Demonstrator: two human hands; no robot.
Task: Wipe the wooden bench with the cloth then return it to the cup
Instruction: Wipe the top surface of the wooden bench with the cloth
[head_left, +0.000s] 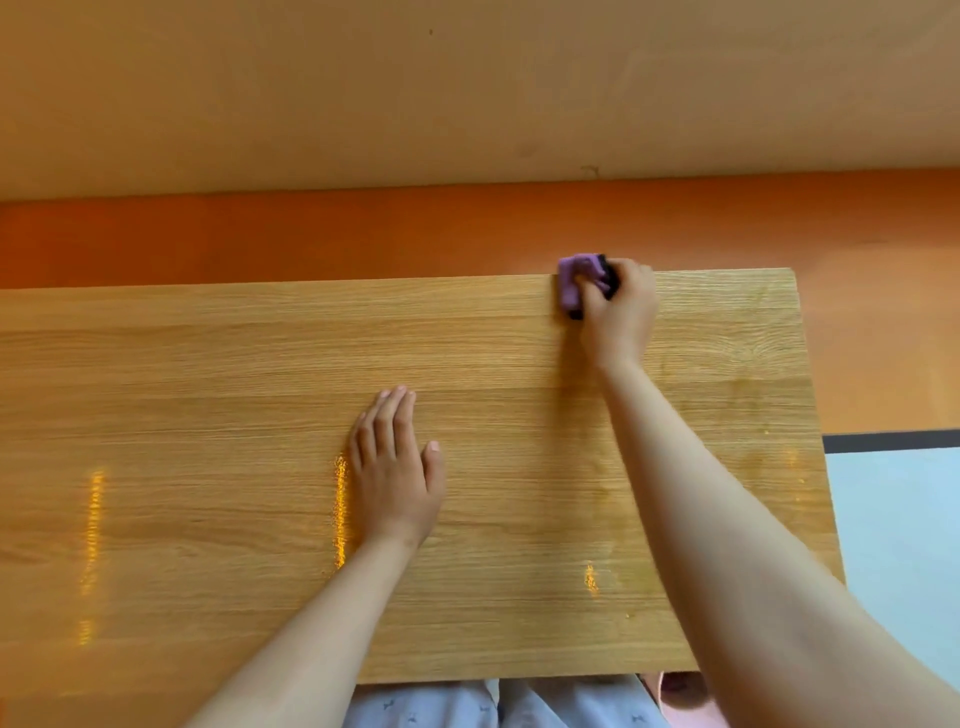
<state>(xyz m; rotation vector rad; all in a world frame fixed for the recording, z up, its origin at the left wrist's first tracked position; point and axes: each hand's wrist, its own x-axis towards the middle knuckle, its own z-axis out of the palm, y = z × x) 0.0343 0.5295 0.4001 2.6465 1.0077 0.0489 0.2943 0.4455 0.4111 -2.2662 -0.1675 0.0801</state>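
The wooden bench (208, 389) fills the middle of the view, its light grained top running off the left edge. My right hand (621, 312) grips a purple cloth (574, 283) with a dark edge, bunched under the fingers at the bench's far edge, right of centre. My left hand (397, 467) lies flat on the bench top near the middle, fingers straight and together, thumb out. No cup is in view.
Beyond the bench runs an orange floor strip (311, 234) and a tan wall (467, 93). A pale blue surface (904, 545) with a dark border lies to the right of the bench. My patterned trousers (493, 706) show below the near edge.
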